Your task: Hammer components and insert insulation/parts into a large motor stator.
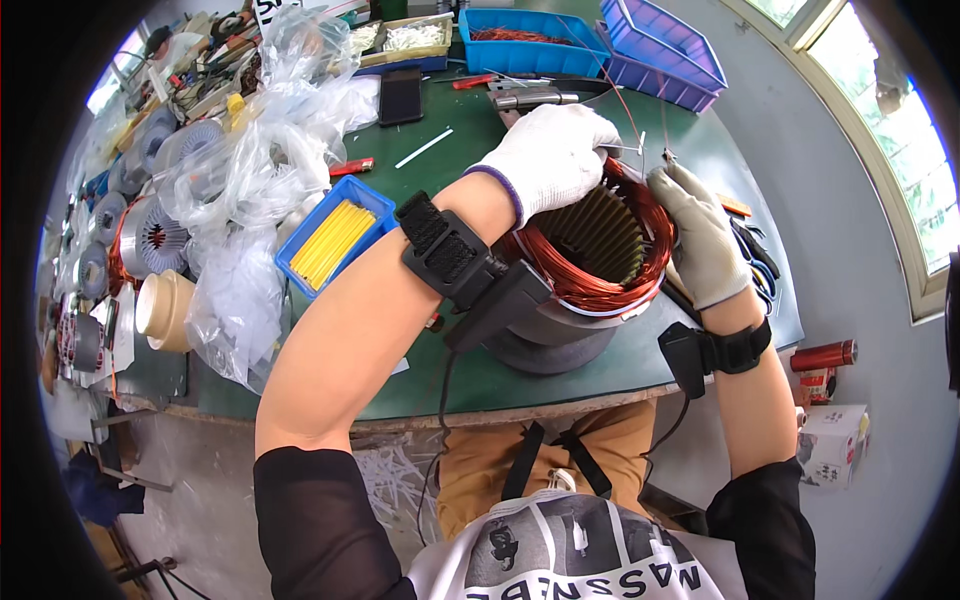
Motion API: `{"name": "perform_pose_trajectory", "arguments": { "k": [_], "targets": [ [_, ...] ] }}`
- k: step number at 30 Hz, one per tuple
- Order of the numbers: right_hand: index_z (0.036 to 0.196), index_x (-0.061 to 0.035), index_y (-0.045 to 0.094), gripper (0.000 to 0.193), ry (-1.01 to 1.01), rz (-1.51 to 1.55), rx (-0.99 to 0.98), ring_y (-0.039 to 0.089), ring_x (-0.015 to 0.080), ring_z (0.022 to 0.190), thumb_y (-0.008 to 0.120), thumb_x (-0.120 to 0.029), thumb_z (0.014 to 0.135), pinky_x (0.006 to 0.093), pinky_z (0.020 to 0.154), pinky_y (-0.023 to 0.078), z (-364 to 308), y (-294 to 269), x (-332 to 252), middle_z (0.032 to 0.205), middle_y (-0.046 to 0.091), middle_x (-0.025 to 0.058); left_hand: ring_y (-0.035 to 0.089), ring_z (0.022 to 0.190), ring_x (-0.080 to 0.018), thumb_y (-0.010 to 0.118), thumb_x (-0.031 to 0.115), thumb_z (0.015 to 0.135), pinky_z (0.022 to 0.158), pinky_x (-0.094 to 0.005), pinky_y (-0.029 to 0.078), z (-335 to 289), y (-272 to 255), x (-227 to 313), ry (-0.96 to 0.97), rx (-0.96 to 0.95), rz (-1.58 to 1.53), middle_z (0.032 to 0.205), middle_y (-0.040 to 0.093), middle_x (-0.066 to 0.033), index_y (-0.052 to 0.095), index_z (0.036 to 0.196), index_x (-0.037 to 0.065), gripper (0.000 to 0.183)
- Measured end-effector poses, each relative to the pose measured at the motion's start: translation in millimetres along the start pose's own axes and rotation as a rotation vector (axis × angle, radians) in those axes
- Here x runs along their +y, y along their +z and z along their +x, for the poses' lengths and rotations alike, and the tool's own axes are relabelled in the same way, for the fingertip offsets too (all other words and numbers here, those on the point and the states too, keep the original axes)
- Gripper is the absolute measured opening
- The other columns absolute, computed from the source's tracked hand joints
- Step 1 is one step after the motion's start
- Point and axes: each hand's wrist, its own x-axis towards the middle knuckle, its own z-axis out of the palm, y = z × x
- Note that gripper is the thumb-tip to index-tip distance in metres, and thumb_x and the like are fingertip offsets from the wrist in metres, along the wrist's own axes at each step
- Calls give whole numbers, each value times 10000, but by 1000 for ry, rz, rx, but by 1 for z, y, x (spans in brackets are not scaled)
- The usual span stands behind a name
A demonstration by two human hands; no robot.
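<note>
A motor stator [600, 238] with a ring of red-brown enamelled copper winding [652, 262] stands on a dark round base on the bench. My left hand [555, 158], in a white knit glove, reaches over its far left rim. The left fingers are closed on a thin wire at the far edge of the winding. A short white sleeve [642, 143] sits beside these fingertips. At the right rim my right hand [700, 230], also gloved, has thumb and fingertip pinched on another thin wire. Part of the winding is hidden behind both hands.
Left of the stator, a blue tray [290, 250] holds yellow strips. Clear plastic bags [250, 170], wire spools [160, 235] and tape rolls [165, 305] crowd the left. A phone [400, 96], hammer [532, 98] and blue bin [530, 50] lie beyond; pliers [757, 255] lie right.
</note>
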Motion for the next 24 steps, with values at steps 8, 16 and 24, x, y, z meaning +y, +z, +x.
{"name": "perform_pose_trajectory", "arguments": {
  "k": [8,16,24],
  "targets": [
    [993,4,580,222,31,231,172,504,88,800,526,-202,935,240,733,425,0,17,6,859,572,37,618,844,-334,523,68,840,772,-369,491,6,-1,-3,71,29,-35,921,650,-182,652,1023,42,225],
    [1104,-1,535,309,-265,-283,258,484,94,826,551,-234,903,228,695,414,-19,5,8,931,536,28,631,862,-328,509,128,775,792,-419,506,8,-1,-12,114,17,170,909,668,-162,701,969,111,273],
    [845,34,549,90,-97,-306,107,440,91,655,514,-47,861,250,603,375,-17,-6,-22,714,501,31,640,840,-346,577,174,746,771,-404,509,38,12,7,62,-156,-58,885,677,-159,714,955,121,255]
  ]
}}
